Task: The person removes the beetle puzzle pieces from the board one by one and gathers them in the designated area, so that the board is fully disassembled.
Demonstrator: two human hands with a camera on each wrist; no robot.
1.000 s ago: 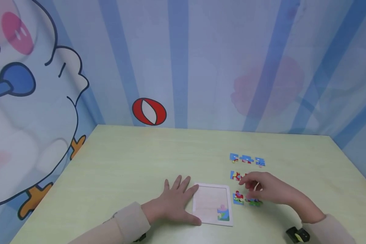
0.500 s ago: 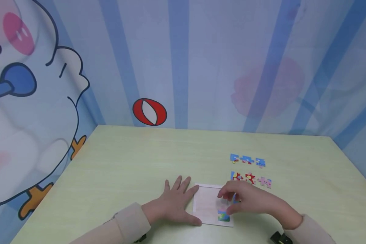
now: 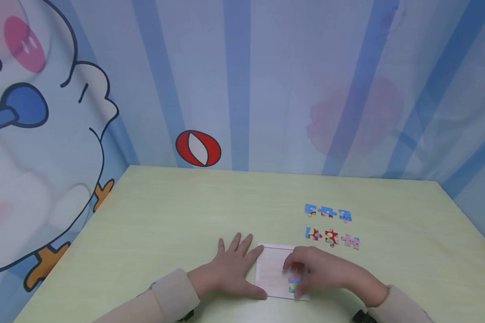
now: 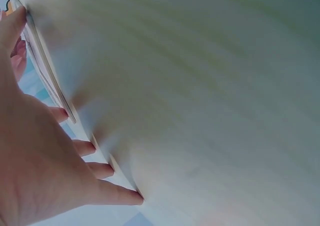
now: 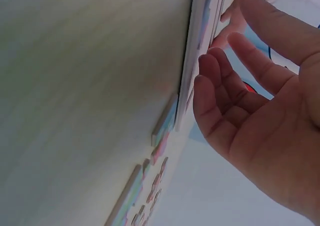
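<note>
In the head view my left hand (image 3: 232,267) lies spread at the left side of a white puzzle frame (image 3: 271,273), thumb and index fingertip on its edge. My right hand (image 3: 323,269) hovers over the frame's right side with fingers loosely bent. Below its fingers, in the frame's lower right corner, is a partly covered puzzle piece (image 3: 293,284) in blue, green and pink. The right wrist view shows the right hand (image 5: 265,111) with nothing visible in its fingers; whether a fingertip touches the piece, I cannot tell.
Two rows of loose puzzle pieces lie right of the frame: blue ones (image 3: 327,211) at the back, red and pink ones (image 3: 332,237) nearer. More pieces (image 5: 164,123) beside the frame show in the right wrist view. A printed curtain (image 3: 275,89) hangs behind the table (image 3: 178,202).
My right hand has moved left from the nearest loose pieces to over the piece in the frame, its fingers now lower beside it. My left hand has stayed in place.
</note>
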